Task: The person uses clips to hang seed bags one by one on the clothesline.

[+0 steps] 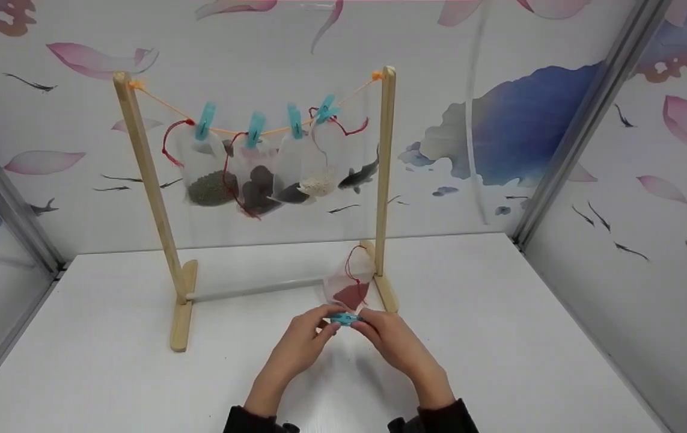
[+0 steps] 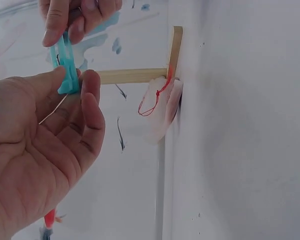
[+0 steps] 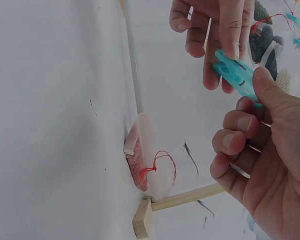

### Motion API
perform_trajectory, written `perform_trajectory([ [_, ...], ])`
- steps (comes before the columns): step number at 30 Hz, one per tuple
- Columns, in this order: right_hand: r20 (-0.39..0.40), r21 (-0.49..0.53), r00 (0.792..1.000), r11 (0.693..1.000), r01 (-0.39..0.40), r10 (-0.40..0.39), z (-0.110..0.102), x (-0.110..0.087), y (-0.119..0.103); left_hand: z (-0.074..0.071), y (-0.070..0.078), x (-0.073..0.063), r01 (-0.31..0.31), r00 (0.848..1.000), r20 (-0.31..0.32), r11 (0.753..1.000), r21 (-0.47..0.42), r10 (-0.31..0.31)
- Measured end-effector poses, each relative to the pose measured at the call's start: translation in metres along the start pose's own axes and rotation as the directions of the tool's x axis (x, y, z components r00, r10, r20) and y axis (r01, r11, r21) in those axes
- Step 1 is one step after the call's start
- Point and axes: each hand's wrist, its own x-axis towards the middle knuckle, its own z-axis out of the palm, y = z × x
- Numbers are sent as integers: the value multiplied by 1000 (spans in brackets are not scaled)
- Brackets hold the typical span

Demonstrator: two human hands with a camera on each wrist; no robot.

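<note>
A turquoise clothespin (image 1: 344, 319) is pinched between both hands above the front of the table. My left hand (image 1: 302, 338) grips one end with thumb and fingers, seen closely in the left wrist view. At the other end, my right hand (image 1: 398, 344) pinches it between thumb and forefinger, as the right wrist view shows the clothespin (image 3: 237, 77). Just beyond the fingers, a sheer white pouch (image 1: 343, 282) with a red drawstring stands against the right foot of the wooden rack. Reddish contents (image 3: 136, 165) fill its bottom.
An orange cord (image 1: 166, 103) sags between the rack's wooden posts (image 1: 386, 168). Several pouches hang from it by turquoise clothespins (image 1: 205, 121), holding green, dark and pale contents. A white rod (image 1: 259, 288) joins the rack's feet (image 1: 181, 325). Patterned panels enclose the white table (image 1: 499, 337).
</note>
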Motion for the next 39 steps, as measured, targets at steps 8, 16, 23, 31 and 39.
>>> perform_trajectory([
  [8,-145,35,988,998,-51,56,-9,1,14,8,4,14,33,991,-129,999,43,-27],
  [16,-292,89,956,996,-7,33,-8,0,27,21,-2,40,150,964,-240,977,149,-112],
  [23,-288,111,950,990,-90,119,-4,-6,33,30,-21,83,226,960,-234,919,324,-154],
  [31,-208,140,962,978,-152,179,-1,-7,40,42,-50,105,201,973,-196,864,462,-121],
  [39,-193,140,958,972,-188,213,-4,-4,46,33,-56,111,84,965,-257,881,465,44],
])
